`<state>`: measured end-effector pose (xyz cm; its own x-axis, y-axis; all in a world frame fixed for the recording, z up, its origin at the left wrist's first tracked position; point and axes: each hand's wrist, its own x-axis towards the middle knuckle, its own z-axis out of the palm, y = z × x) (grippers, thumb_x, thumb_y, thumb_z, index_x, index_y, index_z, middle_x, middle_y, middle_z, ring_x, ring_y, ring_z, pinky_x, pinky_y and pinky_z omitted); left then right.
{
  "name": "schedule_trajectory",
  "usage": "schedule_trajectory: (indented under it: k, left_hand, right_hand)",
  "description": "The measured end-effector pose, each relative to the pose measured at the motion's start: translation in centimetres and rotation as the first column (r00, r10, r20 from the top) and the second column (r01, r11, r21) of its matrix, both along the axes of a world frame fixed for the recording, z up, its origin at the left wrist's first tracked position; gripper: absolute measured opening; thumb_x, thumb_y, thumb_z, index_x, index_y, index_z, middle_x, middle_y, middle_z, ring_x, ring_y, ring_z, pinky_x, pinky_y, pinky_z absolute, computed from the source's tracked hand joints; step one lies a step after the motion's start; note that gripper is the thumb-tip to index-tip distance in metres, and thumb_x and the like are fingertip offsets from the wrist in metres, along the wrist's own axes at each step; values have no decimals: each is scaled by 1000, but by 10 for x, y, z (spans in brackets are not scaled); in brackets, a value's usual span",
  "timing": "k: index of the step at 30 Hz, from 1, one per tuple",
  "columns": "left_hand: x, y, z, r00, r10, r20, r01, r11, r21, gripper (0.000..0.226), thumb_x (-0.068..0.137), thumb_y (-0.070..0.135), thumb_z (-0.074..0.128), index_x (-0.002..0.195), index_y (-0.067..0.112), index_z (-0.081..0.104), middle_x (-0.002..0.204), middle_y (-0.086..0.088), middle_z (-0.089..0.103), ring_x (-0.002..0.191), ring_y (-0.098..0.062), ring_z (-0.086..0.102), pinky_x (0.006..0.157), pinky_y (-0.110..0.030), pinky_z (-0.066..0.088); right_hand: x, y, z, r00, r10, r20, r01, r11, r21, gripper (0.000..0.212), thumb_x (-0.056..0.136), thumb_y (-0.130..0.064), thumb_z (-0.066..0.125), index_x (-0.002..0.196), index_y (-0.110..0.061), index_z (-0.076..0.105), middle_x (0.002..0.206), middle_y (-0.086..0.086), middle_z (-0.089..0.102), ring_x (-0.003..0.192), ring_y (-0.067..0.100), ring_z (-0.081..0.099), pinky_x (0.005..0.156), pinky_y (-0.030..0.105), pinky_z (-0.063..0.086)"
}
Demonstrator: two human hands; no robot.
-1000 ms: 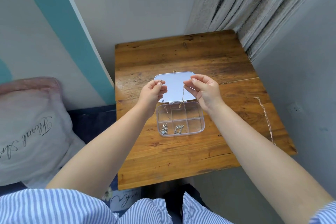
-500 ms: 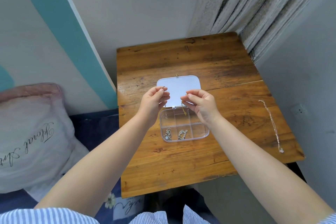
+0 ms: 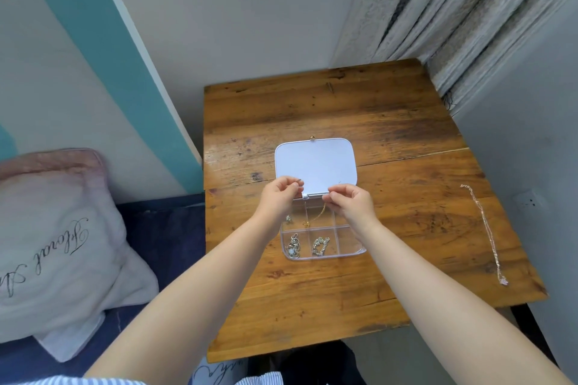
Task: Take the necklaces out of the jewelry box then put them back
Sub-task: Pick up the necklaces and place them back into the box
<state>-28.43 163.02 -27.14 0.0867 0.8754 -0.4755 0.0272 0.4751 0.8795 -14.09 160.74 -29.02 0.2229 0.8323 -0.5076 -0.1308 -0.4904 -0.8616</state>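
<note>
While pinching the thin gold chain necklace [image 3: 316, 216] between fingertips of left hand [image 3: 279, 197] and right hand [image 3: 352, 201], hung slack over back middle compartment of clear plastic jewelry box [image 3: 322, 255]. Best lifted straight, avoiding snags on dividers.

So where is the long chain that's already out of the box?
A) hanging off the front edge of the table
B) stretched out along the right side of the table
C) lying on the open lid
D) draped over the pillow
B: the long necklace lies stretched out on the wooden table near its right edge, well apart from the clear jewelry box.
</note>
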Motion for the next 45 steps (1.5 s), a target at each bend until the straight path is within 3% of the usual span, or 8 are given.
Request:
schedule_trajectory:
  k: [7, 18, 22, 27, 35, 40, 42, 45]
  left_hand:
    - [-5, 2, -31, 997, 1, -80, -4, 999, -39, 24, 93, 3, 44, 78, 16, 58, 77, 8, 59, 73, -2, 54, 63, -11, 43]
    - [-15, 0, -56, 992, 29, -124, -47, 988, -146, 20, 94, 4, 43, 84, 12, 59, 79, 1, 60, 88, -20, 54, 83, -28, 42]
    - [-15, -2, -58, 972, -112, -205, 74, 980, -185, 22, 94, 11, 46, 112, 12, 58, 113, -8, 58, 101, -19, 52, 85, -30, 39]
    - [-9, -2, -56, 715, -435, -547, 391, 898, -203, 36, 93, 15, 45, 127, 6, 50, 133, -12, 55, 119, -25, 52, 100, -33, 42]
    - [-19, -23, -73, 473, -430, -769, 459, 865, -201, 51, 86, 1, 45, 135, 12, 35, 127, -16, 52, 115, -33, 50, 91, -42, 44]
    - [-21, -29, -81, 476, -444, -759, 480, 854, -198, 63, 87, 3, 47, 142, 19, 21, 122, -14, 58, 106, -33, 56, 83, -42, 50]
    - [-23, -30, -82, 476, -438, -763, 481, 856, -191, 66, 88, 8, 49, 144, 20, 18, 123, -13, 58, 107, -33, 56, 82, -42, 50]
    - [-25, -32, -82, 456, -441, -773, 487, 851, -198, 66, 90, 10, 49, 146, 20, 14, 121, -14, 60, 105, -34, 57, 79, -42, 49]
  right_hand:
    - [3, 8, 3, 996, -36, -85, 42, 996, 74, 23, 87, 7, 47, 77, -10, 58, 75, 11, 61, 76, 18, 62, 78, 27, 52]
    - [18, -6, 20, 940, -108, -324, 171, 970, 172, 27, 88, 9, 43, 77, -8, 60, 58, 0, 72, 66, 12, 70, 72, 26, 60]
    - [21, -6, 28, 920, -82, -383, 164, 969, 186, 27, 88, 9, 43, 77, -8, 60, 59, 1, 73, 66, 12, 71, 70, 25, 61]
    - [11, -10, 12, 945, -123, -304, 134, 991, 15, 24, 89, 7, 43, 78, -8, 58, 53, -2, 70, 72, 18, 64, 76, 29, 56]
    - [13, 5, 6, 936, -96, -337, 130, 988, 80, 26, 89, 6, 44, 77, -10, 60, 56, -1, 72, 64, 9, 70, 70, 25, 59]
    - [14, 2, -21, 981, 147, 127, -146, 989, -23, 15, 86, 5, 51, 86, -3, 63, 84, 13, 70, 86, 23, 63, 76, 22, 54]
    - [13, 2, -34, 814, 442, 376, -405, 897, -177, 20, 86, -1, 52, 102, -2, 63, 110, 16, 67, 103, 24, 59, 85, 23, 45]
    - [9, 5, -41, 573, 671, 471, -591, 736, -329, 31, 88, -8, 48, 116, -11, 59, 128, 7, 59, 119, 21, 50, 99, 28, 37]
